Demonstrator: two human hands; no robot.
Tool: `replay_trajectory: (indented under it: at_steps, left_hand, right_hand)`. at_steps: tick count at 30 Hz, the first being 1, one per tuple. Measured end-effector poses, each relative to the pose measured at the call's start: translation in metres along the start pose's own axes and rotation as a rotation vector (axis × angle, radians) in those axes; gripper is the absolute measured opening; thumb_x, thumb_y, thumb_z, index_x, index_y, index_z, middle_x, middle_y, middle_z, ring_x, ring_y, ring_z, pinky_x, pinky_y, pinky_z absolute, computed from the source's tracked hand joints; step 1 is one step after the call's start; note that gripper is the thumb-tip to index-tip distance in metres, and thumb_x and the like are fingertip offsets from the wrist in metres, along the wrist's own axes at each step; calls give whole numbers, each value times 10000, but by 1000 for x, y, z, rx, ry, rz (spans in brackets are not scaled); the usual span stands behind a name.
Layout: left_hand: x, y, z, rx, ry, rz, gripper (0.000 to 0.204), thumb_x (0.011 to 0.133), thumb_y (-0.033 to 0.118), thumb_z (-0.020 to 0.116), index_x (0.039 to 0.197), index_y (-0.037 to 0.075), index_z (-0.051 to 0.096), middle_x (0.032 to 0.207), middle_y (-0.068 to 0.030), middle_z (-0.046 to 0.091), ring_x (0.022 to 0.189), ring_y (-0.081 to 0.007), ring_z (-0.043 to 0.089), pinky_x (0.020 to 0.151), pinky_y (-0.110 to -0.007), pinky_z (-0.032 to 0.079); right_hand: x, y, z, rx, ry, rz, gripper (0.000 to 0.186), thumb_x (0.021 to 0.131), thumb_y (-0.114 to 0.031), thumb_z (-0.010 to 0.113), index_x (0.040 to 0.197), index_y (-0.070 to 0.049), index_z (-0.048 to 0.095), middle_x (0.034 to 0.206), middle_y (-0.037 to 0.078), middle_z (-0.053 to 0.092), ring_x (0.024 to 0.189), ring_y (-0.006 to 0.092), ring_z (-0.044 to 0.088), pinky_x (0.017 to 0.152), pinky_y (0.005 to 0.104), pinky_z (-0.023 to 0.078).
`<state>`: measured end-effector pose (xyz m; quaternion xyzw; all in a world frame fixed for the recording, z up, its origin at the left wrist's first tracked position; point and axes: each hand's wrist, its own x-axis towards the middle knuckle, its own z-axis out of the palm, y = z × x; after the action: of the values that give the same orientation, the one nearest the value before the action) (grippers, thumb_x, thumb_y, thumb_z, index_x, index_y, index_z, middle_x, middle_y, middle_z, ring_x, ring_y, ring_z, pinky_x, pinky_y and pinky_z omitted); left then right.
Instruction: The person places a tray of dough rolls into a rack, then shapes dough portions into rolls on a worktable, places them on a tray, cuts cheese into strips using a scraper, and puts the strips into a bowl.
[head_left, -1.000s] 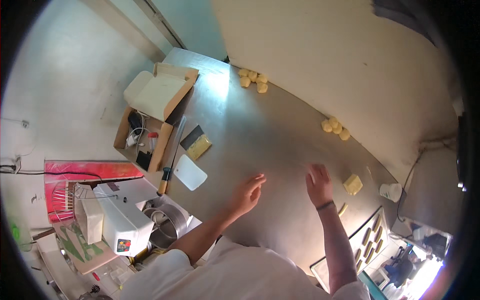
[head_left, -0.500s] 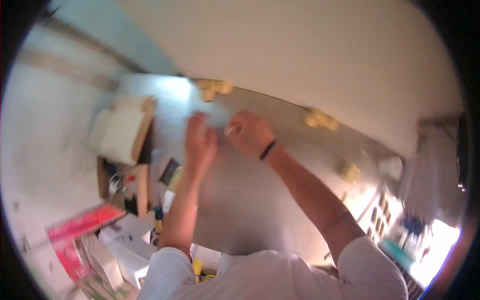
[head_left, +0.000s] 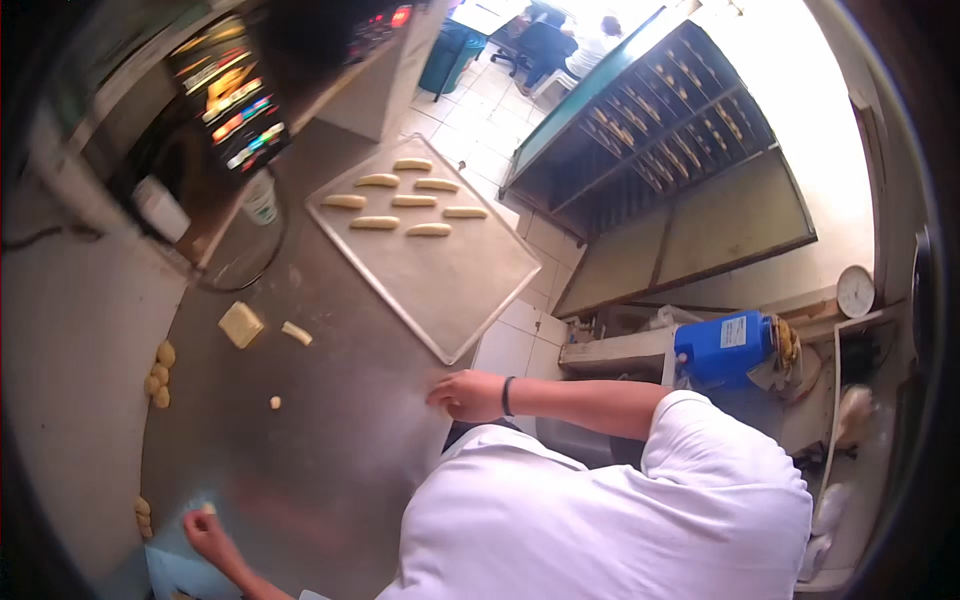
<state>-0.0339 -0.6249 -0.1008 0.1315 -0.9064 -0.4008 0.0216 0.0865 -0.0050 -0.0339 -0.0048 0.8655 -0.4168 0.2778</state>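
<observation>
At the lower left, my left hand (head_left: 212, 538) is closed, a small pale piece (head_left: 208, 508) showing at its fingertips. My right hand (head_left: 468, 396) has its fingers curled at the table's right edge, below the near corner of a metal baking tray (head_left: 445, 300). What its fingers hold, if anything, I cannot make out. Several long dough rolls (head_left: 414, 201) lie in rows on the tray's far half. Between the hands and the tray are a pale yellow block (head_left: 240, 325), a short yellow stick (head_left: 297, 333) and a small pale lump (head_left: 275, 403) on the table.
Dough balls (head_left: 158, 378) sit in two clusters along the left wall. A plastic cup (head_left: 259, 198) and a lit screen (head_left: 235, 100) are at the far left. A rack of filled trays (head_left: 660, 120) stands at the upper right, with a blue jug (head_left: 722, 345) nearer. People sit in the background.
The view has swung toward the right, bringing in the tray and rack. My hands, close together over the table before, are now far apart, the right one near the table edge.
</observation>
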Motion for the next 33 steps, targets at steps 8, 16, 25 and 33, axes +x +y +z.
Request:
replay_trajectory:
  at_steps: [8,16,25,33]
  left_hand:
    - [-159,193,167,212,-226,237,112,766,-42,594,864,11,596,983,-143,578,821,-327,604,757,-440,517]
    - [-202,219,205,338,-64,140,304,870,98,677,1156,-6,661,1224,-229,626,1116,-391,629,956,-459,512]
    - [-243,183,250,216,-151,172,623,1057,290,504,1557,-57,372,1604,-254,409,1488,-380,404,1216,-444,353]
    - [-274,209,250,260,-180,95,583,1074,360,484,1504,-34,469,1551,-270,471,1451,-412,439,1201,-451,346]
  right_hand:
    - [95,-14,-18,-531,236,-775,147,772,-145,685,891,-62,711,1036,113,637,1032,296,615,891,409,550]
    - [106,52,79,-545,409,-876,308,846,-218,645,1105,-72,727,1265,109,649,1280,309,551,1121,454,429]
    - [131,17,78,-697,-106,-552,414,902,-288,623,1283,-143,693,1441,37,589,1426,251,471,1253,530,246]
    - [93,42,58,-893,-124,-613,469,864,-398,673,1274,-171,695,1262,50,699,1340,181,554,1148,473,366]
